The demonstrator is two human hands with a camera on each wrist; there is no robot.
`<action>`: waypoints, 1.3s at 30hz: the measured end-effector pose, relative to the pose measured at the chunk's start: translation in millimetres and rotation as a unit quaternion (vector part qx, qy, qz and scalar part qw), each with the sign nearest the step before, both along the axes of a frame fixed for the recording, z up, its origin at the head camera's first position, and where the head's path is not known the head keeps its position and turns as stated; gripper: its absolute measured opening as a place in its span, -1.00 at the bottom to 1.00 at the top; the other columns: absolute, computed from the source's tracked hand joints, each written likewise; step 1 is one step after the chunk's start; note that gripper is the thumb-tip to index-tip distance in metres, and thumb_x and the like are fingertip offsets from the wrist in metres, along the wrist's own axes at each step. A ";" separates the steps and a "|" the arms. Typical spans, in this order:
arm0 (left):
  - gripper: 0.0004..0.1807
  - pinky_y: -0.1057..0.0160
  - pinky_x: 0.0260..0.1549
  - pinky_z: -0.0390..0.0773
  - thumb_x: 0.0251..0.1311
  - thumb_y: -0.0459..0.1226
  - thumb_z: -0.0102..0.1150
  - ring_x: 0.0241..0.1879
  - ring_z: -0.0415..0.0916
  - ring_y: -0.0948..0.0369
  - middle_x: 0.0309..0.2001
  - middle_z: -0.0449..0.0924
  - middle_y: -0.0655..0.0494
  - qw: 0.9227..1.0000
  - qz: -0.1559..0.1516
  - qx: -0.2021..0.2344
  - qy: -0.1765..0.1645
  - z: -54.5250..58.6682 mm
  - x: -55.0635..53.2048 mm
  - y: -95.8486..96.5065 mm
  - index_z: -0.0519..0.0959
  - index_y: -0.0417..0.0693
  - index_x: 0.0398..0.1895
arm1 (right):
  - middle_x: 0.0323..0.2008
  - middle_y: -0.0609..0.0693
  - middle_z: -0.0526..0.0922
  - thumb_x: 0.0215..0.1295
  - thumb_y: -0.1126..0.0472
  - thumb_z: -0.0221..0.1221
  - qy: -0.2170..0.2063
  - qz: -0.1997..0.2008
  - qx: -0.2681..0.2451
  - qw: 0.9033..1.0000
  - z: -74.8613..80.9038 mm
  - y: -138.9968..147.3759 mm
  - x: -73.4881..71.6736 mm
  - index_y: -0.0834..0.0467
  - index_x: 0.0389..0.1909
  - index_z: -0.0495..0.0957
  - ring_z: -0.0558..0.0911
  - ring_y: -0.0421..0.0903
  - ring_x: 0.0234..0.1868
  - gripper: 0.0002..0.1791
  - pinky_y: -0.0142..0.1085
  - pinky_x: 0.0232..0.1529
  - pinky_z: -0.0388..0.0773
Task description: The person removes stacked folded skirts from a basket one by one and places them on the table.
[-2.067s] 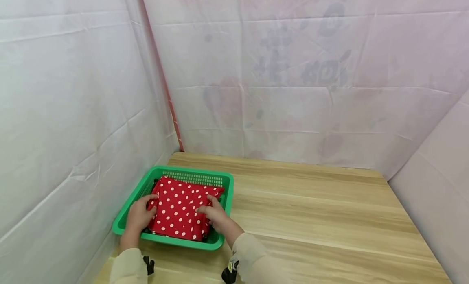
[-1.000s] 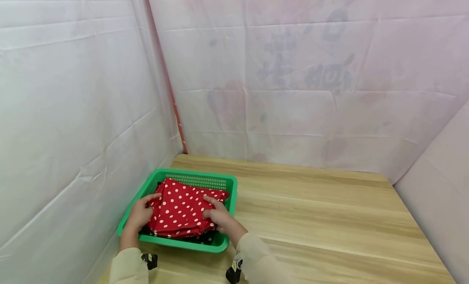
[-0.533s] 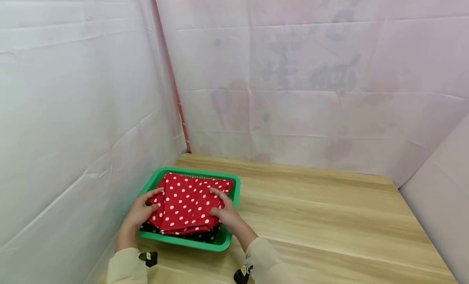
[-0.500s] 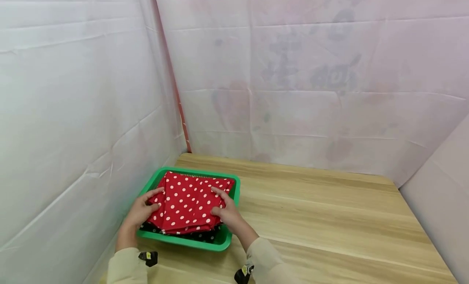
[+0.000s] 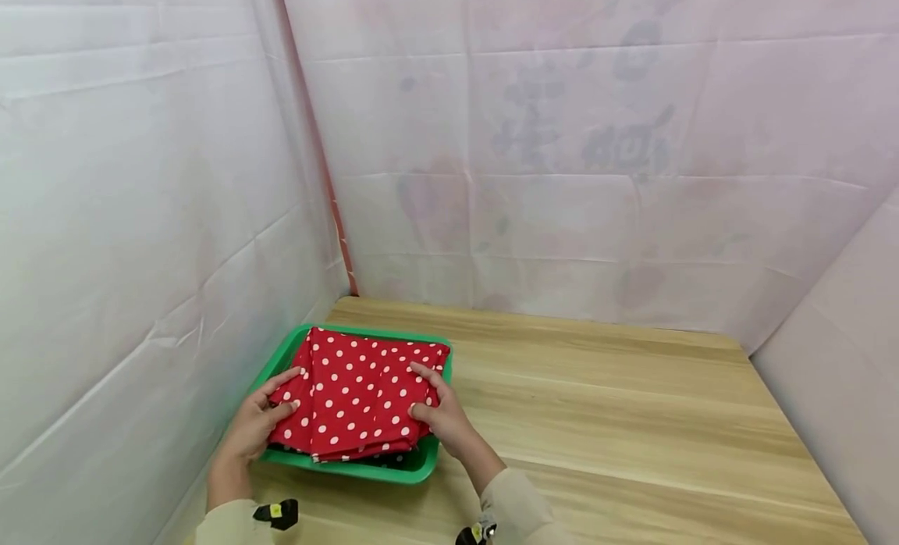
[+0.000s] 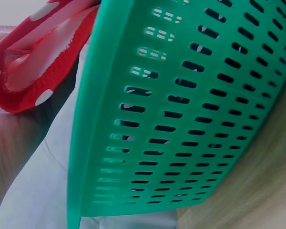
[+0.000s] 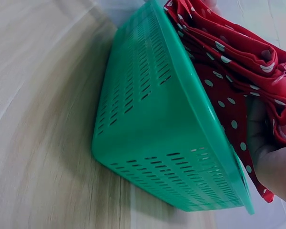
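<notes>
A folded red cloth with white dots [image 5: 354,393] spans the top of the green plastic basket [image 5: 351,470] in the head view. My left hand [image 5: 251,422] grips its left side, thumb on top. At the opposite side, my right hand [image 5: 449,417] holds the cloth with the thumb and forefinger above. The right wrist view has several folded layers [image 7: 243,52] above the rim, with my right hand [image 7: 279,167] partly under them. A red fold [image 6: 24,102] stands beside the rim in the left wrist view. Black dotted fabric [image 5: 389,459] shows below, inside the basket; the cloth hides most of it.
The basket stands on a wood-grain table [image 5: 597,420], at its left end. A white sheet wall [image 5: 126,256] rises close on the left, and another sheet [image 5: 548,217] hangs behind the table. A third stands at the right.
The red cloth has risen from inside the basket to rim height and spread wider, with both hands moving along with it. The basket has stayed in place; the head view has shifted slightly.
</notes>
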State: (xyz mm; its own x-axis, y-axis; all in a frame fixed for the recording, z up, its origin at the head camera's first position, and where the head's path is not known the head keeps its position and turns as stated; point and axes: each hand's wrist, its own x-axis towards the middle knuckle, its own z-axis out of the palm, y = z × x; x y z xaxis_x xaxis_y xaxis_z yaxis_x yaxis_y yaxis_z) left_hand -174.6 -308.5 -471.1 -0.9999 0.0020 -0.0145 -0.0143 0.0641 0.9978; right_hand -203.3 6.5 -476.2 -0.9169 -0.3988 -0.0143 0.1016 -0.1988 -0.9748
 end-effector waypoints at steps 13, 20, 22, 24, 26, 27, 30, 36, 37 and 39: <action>-0.47 0.18 -0.31 0.59 0.28 -0.41 0.01 -0.17 0.49 0.28 0.21 0.15 -0.09 0.998 0.068 0.013 0.013 -2.1 7.0 39.1 0.26 -0.14 0.33 | 0.23 0.21 0.19 0.12 0.42 0.12 0.020 0.011 0.016 1.000 4.5 18.6 7.0 0.01 0.35 0.21 0.47 0.11 0.04 -0.27 -0.08 -0.19 0.56; -0.45 0.15 -0.33 0.59 0.25 -0.41 0.05 -0.21 0.55 0.22 0.17 0.21 -0.13 0.997 0.043 0.047 0.040 -0.6 5.6 63.3 0.24 -0.16 0.33 | 0.21 0.24 0.21 0.19 0.41 0.10 0.037 -0.002 0.005 0.999 8.5 44.4 10.3 0.09 0.34 0.22 0.49 0.10 0.01 -0.34 -0.05 -0.23 0.56; -0.45 0.13 -0.32 0.59 0.25 -0.41 0.06 -0.20 0.56 0.19 0.17 0.22 -0.16 0.997 0.032 0.053 0.046 0.3 3.8 68.7 0.25 -0.16 0.33 | 0.20 0.24 0.23 0.22 0.40 0.10 0.035 -0.013 0.003 0.999 8.7 50.7 11.0 0.12 0.31 0.26 0.51 0.10 -0.01 -0.40 -0.05 -0.23 0.56; -0.45 0.13 -0.31 0.59 0.25 -0.42 0.06 -0.18 0.55 0.19 0.18 0.23 -0.18 0.997 0.023 0.056 0.052 1.4 2.9 74.5 0.26 -0.16 0.32 | 0.19 0.25 0.25 0.25 0.38 0.10 0.035 -0.020 0.002 0.999 9.4 57.2 12.4 0.17 0.28 0.29 0.53 0.09 -0.02 -0.45 -0.05 -0.22 0.56; -0.45 0.12 -0.30 0.58 0.24 -0.43 0.06 -0.15 0.54 0.17 0.19 0.23 -0.18 0.997 0.015 0.061 0.053 2.5 3.0 81.1 0.25 -0.16 0.32 | 0.17 0.26 0.27 0.26 0.36 0.11 0.037 -0.026 0.007 0.999 9.6 63.9 14.3 0.22 0.25 0.32 0.55 0.09 -0.05 -0.49 -0.06 -0.23 0.57; -0.44 0.11 -0.29 0.58 0.24 -0.45 0.05 -0.14 0.53 0.16 0.19 0.23 -0.19 0.996 0.012 0.064 0.054 3.2 3.4 84.6 0.25 -0.16 0.33 | 0.17 0.26 0.28 0.26 0.35 0.12 0.038 -0.027 0.011 0.999 9.7 67.5 15.2 0.23 0.24 0.34 0.56 0.09 -0.07 -0.50 -0.07 -0.24 0.57; -0.44 0.09 -0.28 0.58 0.23 -0.47 0.04 -0.12 0.53 0.14 0.20 0.24 -0.18 0.996 0.009 0.072 0.052 5.3 3.8 96.9 0.27 -0.13 0.32 | 0.16 0.25 0.30 0.25 0.31 0.15 0.041 -0.026 0.024 0.999 11.2 78.8 18.1 0.21 0.24 0.36 0.58 0.08 -0.09 -0.49 -0.08 -0.24 0.57; -0.44 0.07 -0.25 0.56 0.19 -0.48 0.08 -0.08 0.51 0.09 0.17 0.28 -0.16 0.994 0.017 0.093 0.057 8.7 2.9 122.2 0.32 -0.09 0.29 | 0.22 0.26 0.23 0.19 0.36 0.18 0.056 -0.020 0.024 0.998 12.6 101.4 22.0 0.16 0.31 0.29 0.50 0.13 0.01 -0.38 -0.09 -0.18 0.56; -0.44 0.06 -0.24 0.56 0.18 -0.49 0.09 -0.07 0.50 0.08 0.17 0.28 -0.16 0.993 0.017 0.099 0.060 9.2 2.3 126.2 0.32 -0.10 0.29 | 0.22 0.27 0.21 0.18 0.38 0.17 0.059 -0.025 0.020 0.998 12.3 105.3 22.1 0.17 0.31 0.28 0.47 0.13 0.03 -0.37 -0.10 -0.18 0.56; -0.43 0.07 -0.23 0.56 0.16 -0.50 0.10 -0.05 0.49 0.04 0.16 0.29 -0.17 0.992 0.018 0.109 0.066 9.1 0.2 134.1 0.32 -0.11 0.28 | 0.22 0.26 0.20 0.17 0.42 0.16 0.061 -0.039 0.015 0.997 11.5 112.6 21.9 0.17 0.31 0.27 0.44 0.16 0.05 -0.36 -0.10 -0.18 0.56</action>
